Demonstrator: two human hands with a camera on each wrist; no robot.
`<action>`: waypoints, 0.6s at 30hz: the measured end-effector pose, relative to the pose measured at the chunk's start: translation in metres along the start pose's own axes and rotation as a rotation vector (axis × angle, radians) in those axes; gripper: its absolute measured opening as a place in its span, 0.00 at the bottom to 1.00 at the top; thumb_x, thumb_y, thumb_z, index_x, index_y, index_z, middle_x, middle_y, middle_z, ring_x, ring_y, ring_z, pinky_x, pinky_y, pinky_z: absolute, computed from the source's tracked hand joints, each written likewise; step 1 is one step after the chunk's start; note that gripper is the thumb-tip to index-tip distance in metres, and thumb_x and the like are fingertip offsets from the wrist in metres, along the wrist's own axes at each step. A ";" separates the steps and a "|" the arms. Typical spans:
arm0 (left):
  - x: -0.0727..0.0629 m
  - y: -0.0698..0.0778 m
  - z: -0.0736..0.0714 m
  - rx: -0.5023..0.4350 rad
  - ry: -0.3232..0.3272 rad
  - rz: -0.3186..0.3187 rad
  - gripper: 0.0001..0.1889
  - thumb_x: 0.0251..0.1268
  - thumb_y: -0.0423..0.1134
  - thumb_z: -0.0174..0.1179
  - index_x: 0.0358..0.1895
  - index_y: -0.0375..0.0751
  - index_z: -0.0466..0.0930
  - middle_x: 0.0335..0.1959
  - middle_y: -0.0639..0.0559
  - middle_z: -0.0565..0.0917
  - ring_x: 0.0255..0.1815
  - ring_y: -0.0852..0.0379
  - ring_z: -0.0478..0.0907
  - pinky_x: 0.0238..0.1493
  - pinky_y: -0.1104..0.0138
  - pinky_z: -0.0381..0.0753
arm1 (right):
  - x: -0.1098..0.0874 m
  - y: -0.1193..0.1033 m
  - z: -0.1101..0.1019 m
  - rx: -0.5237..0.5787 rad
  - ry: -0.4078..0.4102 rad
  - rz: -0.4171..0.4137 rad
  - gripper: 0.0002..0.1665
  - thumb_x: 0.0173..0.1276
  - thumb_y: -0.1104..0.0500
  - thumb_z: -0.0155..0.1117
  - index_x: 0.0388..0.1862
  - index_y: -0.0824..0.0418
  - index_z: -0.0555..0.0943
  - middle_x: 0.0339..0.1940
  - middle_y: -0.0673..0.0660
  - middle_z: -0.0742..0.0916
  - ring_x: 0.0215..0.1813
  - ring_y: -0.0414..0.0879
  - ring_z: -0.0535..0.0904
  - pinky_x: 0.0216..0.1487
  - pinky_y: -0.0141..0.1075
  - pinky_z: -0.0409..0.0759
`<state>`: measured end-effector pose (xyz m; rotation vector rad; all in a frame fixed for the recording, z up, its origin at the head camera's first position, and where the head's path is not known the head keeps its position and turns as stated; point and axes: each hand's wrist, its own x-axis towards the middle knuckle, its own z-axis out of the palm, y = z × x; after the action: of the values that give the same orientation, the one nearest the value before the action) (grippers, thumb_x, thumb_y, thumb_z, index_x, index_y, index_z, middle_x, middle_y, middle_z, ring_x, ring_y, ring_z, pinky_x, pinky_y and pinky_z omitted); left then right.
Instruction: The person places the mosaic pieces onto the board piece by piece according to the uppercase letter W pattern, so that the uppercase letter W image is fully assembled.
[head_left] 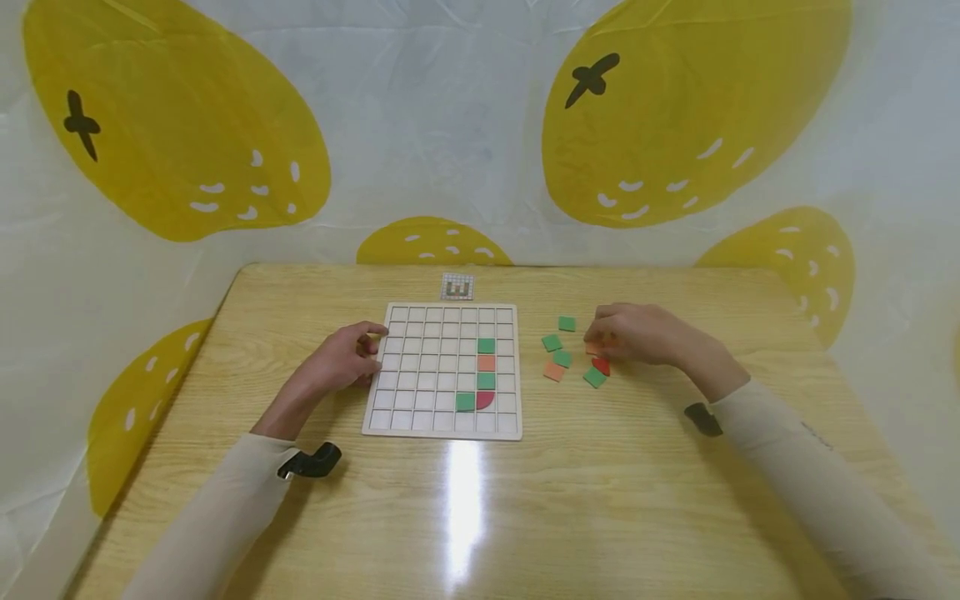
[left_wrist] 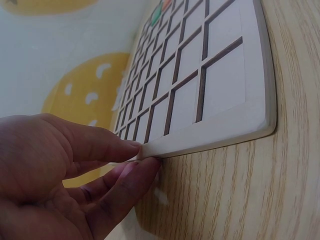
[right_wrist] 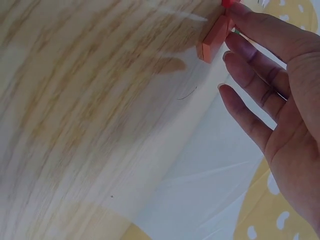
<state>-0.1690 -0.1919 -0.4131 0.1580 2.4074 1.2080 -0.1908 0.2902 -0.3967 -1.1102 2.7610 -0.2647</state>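
A white grid board (head_left: 420, 433) lies flat on the table. Along its right side sit green squares (head_left: 486, 345), an orange square (head_left: 487, 363) and a red quarter-round (head_left: 486, 401). My left hand (head_left: 345, 358) touches the board's left edge with thumb and finger; the left wrist view shows the fingertips (left_wrist: 150, 164) at its rim. To the right, my right hand (head_left: 637, 333) is over the loose tiles. Its thumb and fingers are close about an orange tile (right_wrist: 214, 42), beside a red piece (right_wrist: 229, 2). Whether they pinch it is unclear.
Loose green tiles (head_left: 567, 323), an orange tile (head_left: 554, 372) and a red piece (head_left: 602, 366) lie right of the board. A small pattern card (head_left: 457, 287) is behind it. White cloth (head_left: 442, 125) with yellow shapes hangs beyond the table (head_left: 570, 500).
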 end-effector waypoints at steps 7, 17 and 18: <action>0.001 0.000 0.000 0.003 0.001 -0.005 0.30 0.66 0.23 0.59 0.72 0.31 0.65 0.45 0.40 0.71 0.39 0.50 0.72 0.34 0.63 0.79 | 0.002 -0.001 0.000 0.009 0.000 0.008 0.06 0.63 0.56 0.75 0.36 0.46 0.86 0.35 0.44 0.82 0.38 0.41 0.79 0.37 0.38 0.77; 0.000 0.000 -0.002 -0.009 -0.012 0.009 0.31 0.67 0.23 0.59 0.73 0.30 0.64 0.44 0.39 0.71 0.36 0.50 0.73 0.34 0.61 0.79 | 0.006 -0.003 0.000 0.008 0.003 0.023 0.06 0.62 0.59 0.72 0.33 0.47 0.84 0.33 0.45 0.82 0.36 0.40 0.78 0.35 0.37 0.77; 0.000 0.000 -0.002 -0.013 -0.013 0.008 0.31 0.67 0.23 0.59 0.73 0.30 0.64 0.44 0.39 0.71 0.37 0.50 0.73 0.34 0.61 0.79 | 0.007 -0.003 0.000 0.005 0.005 0.023 0.05 0.62 0.59 0.71 0.33 0.47 0.84 0.33 0.45 0.82 0.35 0.40 0.78 0.35 0.37 0.77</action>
<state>-0.1695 -0.1934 -0.4120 0.1716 2.3895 1.2219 -0.1939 0.2837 -0.3964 -1.0780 2.7740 -0.2721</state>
